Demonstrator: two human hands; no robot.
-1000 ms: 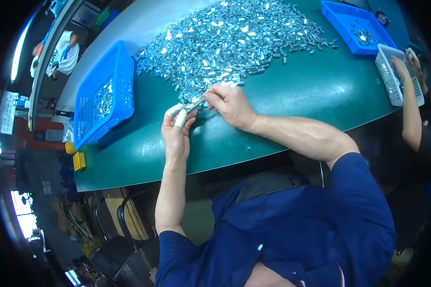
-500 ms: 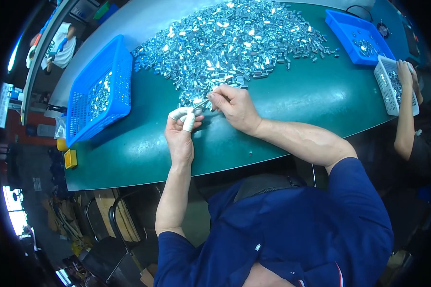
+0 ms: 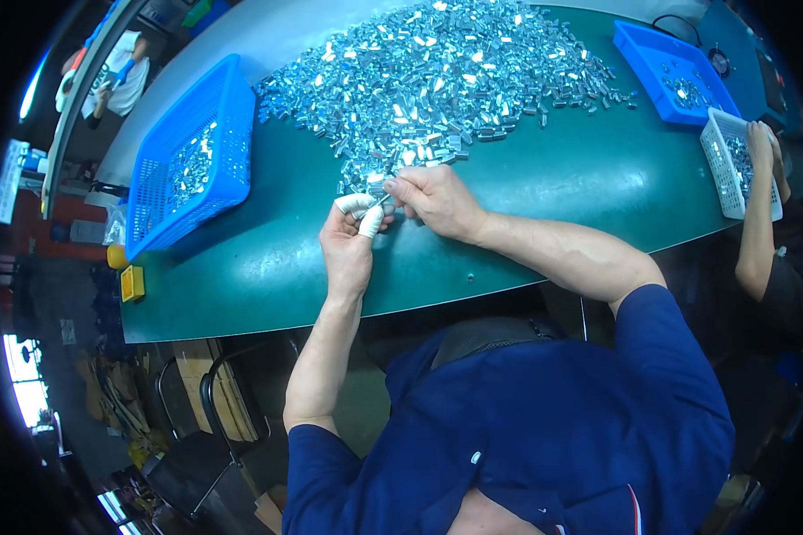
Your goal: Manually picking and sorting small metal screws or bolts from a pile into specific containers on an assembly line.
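Note:
My left hand (image 3: 350,250), with white covers on its thumb and a finger, is closed in a pinch at the near tip of the metal heap. What its fingertips hold is too small and hidden to name. My right hand (image 3: 442,203) meets it from the right, thumb and forefinger pinching a thin metal rod (image 3: 384,199) that slants down to the left fingertips. Just beyond both hands spreads a large heap of small shiny metal pieces (image 3: 419,80) on the green tabletop (image 3: 473,254).
To the left, a blue basket (image 3: 239,134) holds some metal pieces, with a small yellow box (image 3: 132,283) near the table corner. At right are a blue tray (image 3: 633,45) and a white basket (image 3: 718,169), where another person's hands (image 3: 763,147) work. A chair (image 3: 210,392) stands lower left.
Both hands stay together; my left hand has shifted slightly right and closer to my right fingers, and less of the rod shows between them. The view has tilted a little.

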